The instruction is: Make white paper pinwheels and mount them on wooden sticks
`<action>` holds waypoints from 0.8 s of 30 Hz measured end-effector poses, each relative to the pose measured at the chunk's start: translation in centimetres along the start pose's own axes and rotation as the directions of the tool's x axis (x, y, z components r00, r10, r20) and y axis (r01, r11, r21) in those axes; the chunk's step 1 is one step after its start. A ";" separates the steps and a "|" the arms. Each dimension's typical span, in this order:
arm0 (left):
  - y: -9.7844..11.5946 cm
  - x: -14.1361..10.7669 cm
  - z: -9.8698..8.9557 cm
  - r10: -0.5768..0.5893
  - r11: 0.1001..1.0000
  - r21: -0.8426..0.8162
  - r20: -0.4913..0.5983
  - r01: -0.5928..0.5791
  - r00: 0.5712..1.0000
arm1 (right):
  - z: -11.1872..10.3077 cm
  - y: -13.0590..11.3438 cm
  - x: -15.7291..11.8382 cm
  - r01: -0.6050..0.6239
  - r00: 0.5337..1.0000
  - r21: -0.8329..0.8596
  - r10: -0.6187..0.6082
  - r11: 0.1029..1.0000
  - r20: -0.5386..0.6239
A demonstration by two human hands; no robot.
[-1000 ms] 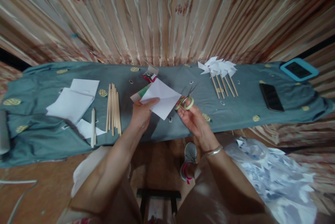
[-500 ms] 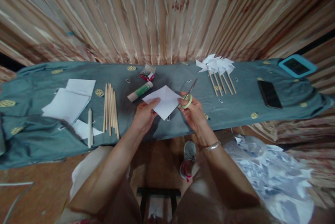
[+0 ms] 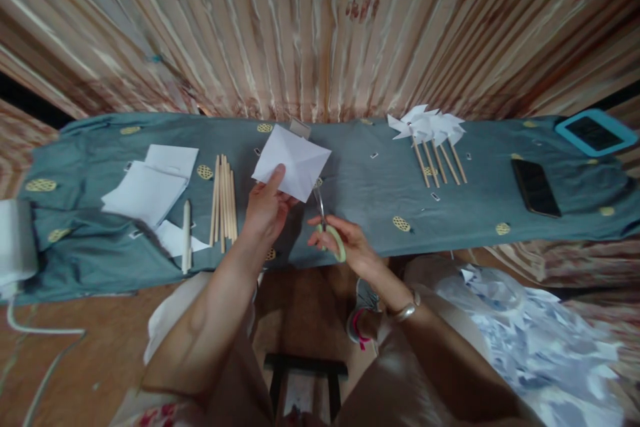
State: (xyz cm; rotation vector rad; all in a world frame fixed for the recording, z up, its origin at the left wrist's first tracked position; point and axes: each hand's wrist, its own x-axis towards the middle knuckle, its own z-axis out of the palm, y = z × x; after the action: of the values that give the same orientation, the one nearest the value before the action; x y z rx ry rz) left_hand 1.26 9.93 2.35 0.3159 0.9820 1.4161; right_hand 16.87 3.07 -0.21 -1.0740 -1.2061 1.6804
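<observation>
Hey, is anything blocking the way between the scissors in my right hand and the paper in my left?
Nothing visible is. The scissors in your right hand point at the lower-right edge of the paper in your left hand; whether they touch, I can't tell.

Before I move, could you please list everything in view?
Paper square: one, white, centre
Scissors: one, green-handled, centre
Pinwheels: four, white, back right
Loose wooden sticks: several, tan, left
Paper sheets: several, white, left
Paper piece: one, white, front left
Pen-like tool: one, white, front left
Box: one, greyish, back centre
Phone: one, black, right
Tablet: one, blue-framed, far right
Corded device: one, white, far left
Tablecloth: one, teal, centre
Curtain: one, beige, behind
Bagged paper scraps: many, white, lower right
Stool-like frame: one, black, bottom
Bracelet: one, silver, lower right
Shoe: one, grey, below tablecloth
Left hand: one, bare, holding paper square
Right hand: one, bare, holding scissors
</observation>
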 end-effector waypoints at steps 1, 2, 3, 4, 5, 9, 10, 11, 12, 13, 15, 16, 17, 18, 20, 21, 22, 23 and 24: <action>0.1 0.0 0.0 -0.011 1.000 -0.001 0.003 0.011 1.000 | 0.2 0.1 -0.1 -0.016 1.000 -0.020 0.016 1.000 0.023; 0.2 -0.1 0.0 -0.022 1.000 -0.004 0.006 0.022 1.000 | 0.3 0.2 -0.2 -0.028 0.999 -0.037 0.029 0.999 0.036; 0.3 -0.2 0.0 -0.030 0.999 -0.011 0.007 0.030 1.000 | 0.4 0.3 -0.2 -0.038 0.998 -0.051 0.040 0.998 0.042; 0.4 -0.3 0.0 -0.036 0.999 -0.019 0.007 0.036 0.999 | 0.4 0.3 -0.3 -0.045 0.998 -0.062 0.048 0.997 0.044; 0.5 -0.4 0.1 -0.044 0.999 -0.025 0.004 0.044 0.999 | 0.4 0.3 -0.3 -0.050 0.998 -0.073 0.054 0.996 0.043; 0.8 -0.7 0.4 -0.092 0.995 -0.036 -0.015 0.091 0.996 | 0.5 0.3 -0.1 -0.055 0.998 -0.114 0.058 0.992 0.030; 0.8 -0.7 0.5 -0.102 0.994 -0.035 -0.016 0.101 0.995 | 0.5 0.4 0.0 -0.056 0.998 -0.111 0.060 0.992 0.028; 0.8 -0.7 0.5 -0.109 0.993 -0.036 -0.015 0.109 0.994 | 0.5 0.5 0.0 -0.060 0.998 -0.103 0.064 0.993 0.028; 0.8 -0.7 0.5 -0.114 0.993 -0.039 -0.014 0.113 0.993 | 0.5 0.6 0.1 -0.066 0.997 -0.092 0.068 0.994 0.027; 0.8 -0.7 0.6 -0.117 0.992 -0.042 -0.015 0.117 0.993 | 0.5 0.6 0.1 -0.069 0.997 -0.080 0.072 0.994 0.026; 0.7 -0.7 0.6 -0.119 0.992 -0.052 -0.019 0.118 0.993 | 0.5 0.7 0.2 -0.070 0.997 -0.068 0.072 0.995 0.031; 0.7 -0.7 0.6 -0.120 0.991 -0.058 -0.024 0.118 0.993 | 0.5 0.8 0.2 -0.066 0.997 -0.068 0.068 0.996 0.035; 0.6 -0.7 0.6 -0.118 0.991 -0.065 -0.027 0.116 0.993 | 0.5 0.8 0.3 -0.061 0.997 -0.070 0.064 0.996 0.039; 0.6 -0.7 0.7 -0.119 0.991 -0.070 -0.032 0.117 0.992 | 0.5 0.8 0.3 -0.059 0.997 -0.071 0.061 0.996 0.038; 0.6 -0.8 0.7 -0.122 0.990 -0.076 -0.040 0.118 0.992 | 0.6 0.8 0.3 -0.061 0.998 -0.067 0.063 0.996 0.028; 0.6 -0.8 0.7 -0.124 0.990 -0.076 -0.044 0.120 0.991 | 0.6 0.8 0.3 -0.065 0.998 -0.062 0.067 0.996 0.020; 0.6 -0.8 0.7 -0.127 0.990 -0.073 -0.046 0.123 0.991 | 0.7 0.7 0.3 -0.071 0.997 -0.055 0.072 0.996 0.010; 0.6 -0.8 0.7 -0.129 0.990 -0.071 -0.047 0.126 0.990 | 0.7 0.7 0.3 -0.078 0.997 -0.049 0.079 0.996 0.003; 0.5 -0.8 0.7 -0.130 0.990 -0.070 -0.049 0.127 0.990 | 0.7 0.7 0.3 -0.085 0.996 -0.044 0.085 0.995 -0.003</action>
State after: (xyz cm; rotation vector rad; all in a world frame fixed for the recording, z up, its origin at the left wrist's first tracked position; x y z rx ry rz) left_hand 1.51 9.59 3.43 0.1635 0.9792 1.3422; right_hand 16.02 2.94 -0.84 -1.1675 -1.2175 1.7244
